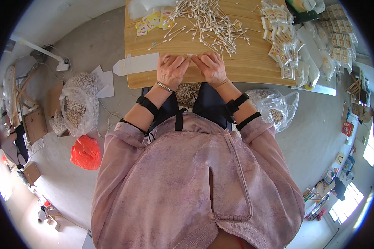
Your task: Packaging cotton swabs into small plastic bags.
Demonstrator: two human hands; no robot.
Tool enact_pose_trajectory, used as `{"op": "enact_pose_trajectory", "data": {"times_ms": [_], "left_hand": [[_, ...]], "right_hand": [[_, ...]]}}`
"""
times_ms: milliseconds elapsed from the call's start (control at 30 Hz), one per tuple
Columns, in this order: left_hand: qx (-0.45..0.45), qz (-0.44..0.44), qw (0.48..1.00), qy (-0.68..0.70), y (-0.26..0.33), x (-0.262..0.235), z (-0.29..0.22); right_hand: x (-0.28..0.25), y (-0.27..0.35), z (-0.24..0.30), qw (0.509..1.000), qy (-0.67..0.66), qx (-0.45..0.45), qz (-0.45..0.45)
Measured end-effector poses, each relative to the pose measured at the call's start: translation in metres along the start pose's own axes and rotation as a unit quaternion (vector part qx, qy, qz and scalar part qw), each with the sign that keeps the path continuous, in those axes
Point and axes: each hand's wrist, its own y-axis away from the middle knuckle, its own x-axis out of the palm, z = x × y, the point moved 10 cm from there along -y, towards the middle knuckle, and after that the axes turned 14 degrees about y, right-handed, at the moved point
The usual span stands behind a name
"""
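At the near edge of a wooden table (237, 72), my left hand (172, 69) and my right hand (211, 67) are side by side with fingers curled and pinched. Something small and pale seems to lie between the fingertips, mostly hidden by them. A long white strip with a rounded end (139, 64) lies flat, reaching to my left hand. Just beyond the hands spreads a loose heap of cotton swabs (214, 20). Several small yellow-and-white printed cards (153, 20) are to the heap's left, next to a clear plastic sheet or bag (143, 7).
Small filled clear packets (282, 41) pile up at the table's right, with rows of bagged packs (340, 39) beyond. Large clear bags of swabs stand on the floor at left (77, 103) and right (274, 106). A red plastic bag (86, 152) lies at left; another person (14, 143) is farther off.
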Motion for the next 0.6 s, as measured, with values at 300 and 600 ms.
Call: {"op": "enact_pose_trajectory", "data": {"times_ms": [300, 600], "left_hand": [[-0.201, 0.019, 0.937, 0.285, -0.002, 0.022, 0.055], [-0.297, 0.035, 0.855, 0.423, 0.007, 0.043, 0.069]], "right_hand": [[0.017, -0.003, -0.034, 0.967, -0.173, 0.179, 0.048], [0.07, 0.033, -0.052, 0.811, -0.399, 0.389, 0.179]]}}
